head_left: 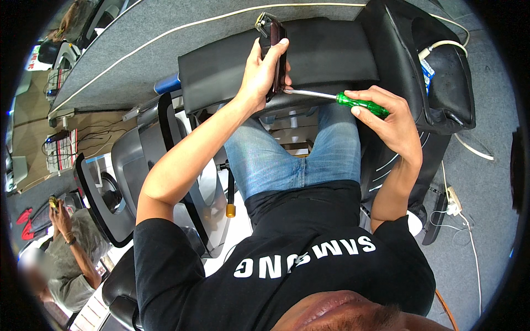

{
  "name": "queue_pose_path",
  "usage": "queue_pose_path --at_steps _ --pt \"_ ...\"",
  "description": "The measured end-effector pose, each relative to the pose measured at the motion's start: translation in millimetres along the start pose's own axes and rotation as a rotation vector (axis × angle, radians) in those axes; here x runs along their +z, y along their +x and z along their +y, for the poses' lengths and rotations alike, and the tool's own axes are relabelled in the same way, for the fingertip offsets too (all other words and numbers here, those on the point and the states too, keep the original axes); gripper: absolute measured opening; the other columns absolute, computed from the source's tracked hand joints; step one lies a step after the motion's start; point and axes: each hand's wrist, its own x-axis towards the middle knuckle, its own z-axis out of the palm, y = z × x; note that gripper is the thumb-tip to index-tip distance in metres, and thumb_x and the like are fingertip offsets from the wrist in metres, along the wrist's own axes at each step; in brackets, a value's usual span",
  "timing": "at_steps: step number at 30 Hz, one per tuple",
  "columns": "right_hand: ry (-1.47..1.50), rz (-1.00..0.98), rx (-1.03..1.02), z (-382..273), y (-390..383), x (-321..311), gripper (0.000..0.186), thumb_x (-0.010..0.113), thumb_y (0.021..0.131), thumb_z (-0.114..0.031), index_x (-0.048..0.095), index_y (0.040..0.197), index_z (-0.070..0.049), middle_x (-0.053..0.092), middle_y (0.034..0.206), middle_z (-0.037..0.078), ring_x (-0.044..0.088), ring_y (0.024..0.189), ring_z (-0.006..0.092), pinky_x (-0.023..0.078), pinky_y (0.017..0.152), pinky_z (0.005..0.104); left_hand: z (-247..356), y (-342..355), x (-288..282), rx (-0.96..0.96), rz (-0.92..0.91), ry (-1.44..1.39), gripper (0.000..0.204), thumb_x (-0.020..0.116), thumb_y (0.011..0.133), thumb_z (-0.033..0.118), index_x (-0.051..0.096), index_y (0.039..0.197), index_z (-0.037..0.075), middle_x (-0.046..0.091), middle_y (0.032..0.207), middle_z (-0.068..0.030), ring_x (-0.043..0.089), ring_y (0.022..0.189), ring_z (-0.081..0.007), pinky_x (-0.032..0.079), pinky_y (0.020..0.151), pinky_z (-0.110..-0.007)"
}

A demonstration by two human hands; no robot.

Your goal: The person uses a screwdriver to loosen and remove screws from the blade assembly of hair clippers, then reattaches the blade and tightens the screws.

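My left hand [259, 73] is wrapped round a hair clipper [275, 34] with a dark maroon and black body. The clipper stands nearly upright in the view, its metal blade end pointing away from me. In my right hand [398, 120] is a screwdriver [350, 101] with a green see-through handle, its metal shaft pointing left. The screwdriver's tip is at the clipper's near end, by my left fingertips; whether it sits in a screw is too small to tell. Both hands are held over the near edge of a black padded seat [331, 49].
A black padded block [386, 60] stands at the seat's right, with a blue packet [427, 74] and a white cable end. A black and grey chair [124, 165] is close on my left. Farther left, another person [72, 259] holds a small yellowish object. A white power strip [454, 201] lies right.
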Motion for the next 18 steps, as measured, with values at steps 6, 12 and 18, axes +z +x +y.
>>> queue_pose_path --at_steps 6,12,18 --pt "0.019 0.062 -0.017 2 2 3 0.030 0.077 0.092 -0.010 0.070 0.119 0.001 0.067 0.108 0.009 0.066 0.100 0.0199 0.051 0.091 0.0321 1 1 1 -0.012 -0.022 0.011 0.040 0.072 0.101 0.042 0.047 0.116 0.015 0.063 0.080 -0.0062 0.066 0.055 -0.0164 0.059 0.048 -0.034" --pt "0.075 0.092 -0.068 -2 4 -4 0.021 0.065 0.090 -0.002 0.054 0.108 0.000 0.048 0.110 0.009 0.053 0.105 0.0200 0.044 0.096 0.0319 2 0 -2 -0.046 -0.019 -0.038 0.040 0.070 0.102 0.044 0.045 0.114 0.016 0.063 0.080 -0.0059 0.066 0.056 -0.0181 0.059 0.048 -0.037" --pt "0.145 0.206 -0.086 -24 6 7 0.012 0.067 0.093 -0.001 0.057 0.098 0.000 0.052 0.108 0.011 0.058 0.097 0.0223 0.048 0.089 0.0318 9 4 -5 -0.057 -0.011 -0.079 0.041 0.069 0.101 0.048 0.046 0.108 0.015 0.064 0.079 -0.0050 0.066 0.056 -0.0173 0.060 0.049 -0.038"
